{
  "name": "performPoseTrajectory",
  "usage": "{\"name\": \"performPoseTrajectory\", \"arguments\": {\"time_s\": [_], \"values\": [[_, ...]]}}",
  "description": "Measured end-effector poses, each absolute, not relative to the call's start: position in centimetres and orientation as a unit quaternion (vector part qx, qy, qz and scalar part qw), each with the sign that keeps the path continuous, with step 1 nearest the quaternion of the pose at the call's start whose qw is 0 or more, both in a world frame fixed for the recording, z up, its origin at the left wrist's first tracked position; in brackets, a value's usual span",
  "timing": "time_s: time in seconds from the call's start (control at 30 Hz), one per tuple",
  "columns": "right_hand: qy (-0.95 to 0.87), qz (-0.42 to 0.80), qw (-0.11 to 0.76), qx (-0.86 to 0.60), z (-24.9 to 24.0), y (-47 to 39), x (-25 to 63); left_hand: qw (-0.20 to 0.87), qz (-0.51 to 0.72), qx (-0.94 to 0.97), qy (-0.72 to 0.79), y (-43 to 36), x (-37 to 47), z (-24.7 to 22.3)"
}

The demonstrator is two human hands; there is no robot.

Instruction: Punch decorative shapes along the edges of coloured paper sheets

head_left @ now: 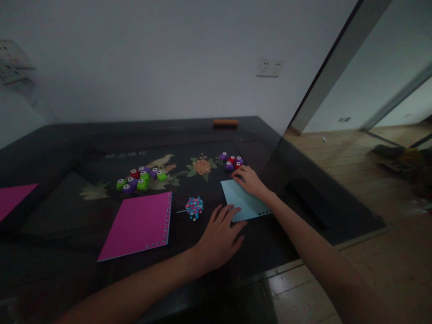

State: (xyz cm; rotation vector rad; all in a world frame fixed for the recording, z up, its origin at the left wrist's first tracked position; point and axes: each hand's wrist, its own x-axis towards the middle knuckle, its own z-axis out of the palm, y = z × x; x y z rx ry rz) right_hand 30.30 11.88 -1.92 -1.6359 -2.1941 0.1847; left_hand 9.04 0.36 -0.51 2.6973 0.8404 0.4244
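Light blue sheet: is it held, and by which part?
Cannot tell: the left hand is open at a near corner of the sheet; the right hand is over its far edge, grip unclear.

Dim room, soft blur throughout.

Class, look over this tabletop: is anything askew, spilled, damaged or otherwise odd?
The heap of tiny coloured pieces beside the punched pink sheet might look spilled: it lies loose without a container, with a few strays around its edge. Nothing else stands out.
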Motion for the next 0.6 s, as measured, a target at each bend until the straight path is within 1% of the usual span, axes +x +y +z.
{"name": "performPoseTrajectory", "arguments": {"time_s": [0.6], "values": [[-0.799,0.080,0.196,-0.563,-1.84,11.68,30.22,0.125,0.145,0.938,0.288,0.22,8.91,-1.15]]}}
